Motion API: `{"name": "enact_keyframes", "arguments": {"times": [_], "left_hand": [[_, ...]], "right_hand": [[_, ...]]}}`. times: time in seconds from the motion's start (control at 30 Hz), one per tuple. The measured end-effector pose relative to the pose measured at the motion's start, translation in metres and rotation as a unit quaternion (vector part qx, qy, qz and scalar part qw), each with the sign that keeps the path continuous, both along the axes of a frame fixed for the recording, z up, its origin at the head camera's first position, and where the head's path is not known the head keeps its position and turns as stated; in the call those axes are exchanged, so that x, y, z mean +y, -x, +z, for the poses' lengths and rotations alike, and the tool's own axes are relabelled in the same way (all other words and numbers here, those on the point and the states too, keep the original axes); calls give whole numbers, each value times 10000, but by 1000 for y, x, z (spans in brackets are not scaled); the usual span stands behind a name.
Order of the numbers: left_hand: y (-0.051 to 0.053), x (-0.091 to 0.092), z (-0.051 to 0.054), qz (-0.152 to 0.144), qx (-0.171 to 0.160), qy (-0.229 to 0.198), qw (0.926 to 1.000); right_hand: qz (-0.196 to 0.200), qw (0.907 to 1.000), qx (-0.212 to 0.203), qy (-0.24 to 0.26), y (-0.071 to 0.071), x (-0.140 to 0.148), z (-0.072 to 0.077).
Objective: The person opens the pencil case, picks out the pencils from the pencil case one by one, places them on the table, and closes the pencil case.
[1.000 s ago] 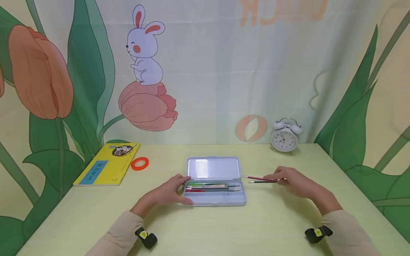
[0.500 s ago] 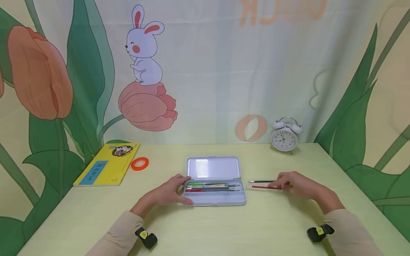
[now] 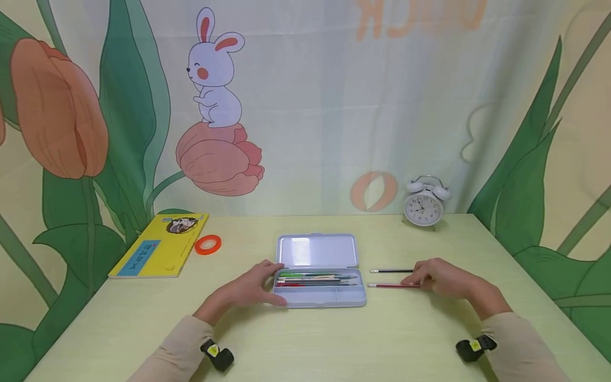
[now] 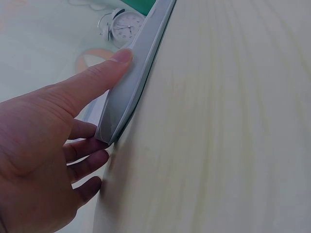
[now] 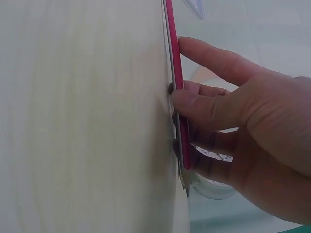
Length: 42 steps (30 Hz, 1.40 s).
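An open, pale lilac pencil case (image 3: 312,297) lies on the table with several pencils (image 3: 315,279) in its long compartment. My left hand (image 3: 250,285) grips the case's left end, thumb at the front edge; the left wrist view shows the thumb on the case wall (image 4: 127,92). To the right of the case, my right hand (image 3: 448,278) pinches a red pencil (image 3: 389,286) low at the table. Behind it and roughly parallel lies a black pencil (image 3: 391,271), its right end hidden by the hand. In the right wrist view the thumb presses the red pencil (image 5: 174,53).
A yellow book (image 3: 164,246) lies at the left, with a red-orange tape roll (image 3: 208,244) beside it. At the back right stands a white alarm clock (image 3: 424,208). A printed curtain (image 3: 305,116) hangs behind the table (image 3: 334,345).
My right hand has brought the red pencil from behind the black one toward the front of the table, and the two now lie apart. The left hand stays on the case.
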<state>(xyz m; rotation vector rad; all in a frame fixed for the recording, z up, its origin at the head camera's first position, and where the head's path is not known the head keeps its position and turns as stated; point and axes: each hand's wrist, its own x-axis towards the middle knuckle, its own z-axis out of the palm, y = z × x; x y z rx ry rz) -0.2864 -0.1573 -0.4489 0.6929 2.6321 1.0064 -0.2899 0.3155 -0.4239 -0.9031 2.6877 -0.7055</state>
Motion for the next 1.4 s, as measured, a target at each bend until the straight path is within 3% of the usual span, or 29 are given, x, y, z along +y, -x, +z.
{"name": "enact_keyframes", "arguments": {"times": [0.5, 1.23, 1.4], "left_hand": [[-1, -1, -1, -35, 19, 7, 10000], [2, -1, -2, -87, 53, -30, 9999], [1, -1, -1, -114, 37, -58, 9999]], "right_hand": [[377, 9980, 512, -59, 1, -4, 0], [-194, 9943, 827, -648, 11, -16, 7], [-108, 9915, 1101, -681, 14, -14, 9]]}}
